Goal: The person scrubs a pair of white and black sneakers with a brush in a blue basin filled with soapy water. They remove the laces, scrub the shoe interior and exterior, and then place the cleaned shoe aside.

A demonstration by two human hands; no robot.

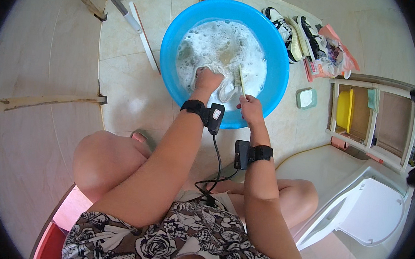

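A large blue plastic basin (278,73) stands on the tiled floor, holding sudsy water (214,36). In its near half lies a wet white shoe (227,92) with laces, partly covered by foam. My left hand (208,81) is closed on the shoe's left part, its fingertips hidden. My right hand (250,109), over the basin's near right wall, grips the thin handle of a scrubbing brush (242,82). The brush's bristles face left, close beside the shoe. Each wrist wears a black strap with a small cabled device.
Black-and-white sneakers (283,30) with pale insoles and a pink plastic bag (331,66) lie right of the basin. Nearer are a soap dish (306,98), a shelf rack (371,135) and a white toilet (371,213). A floor squeegee (145,42) stands at the left.
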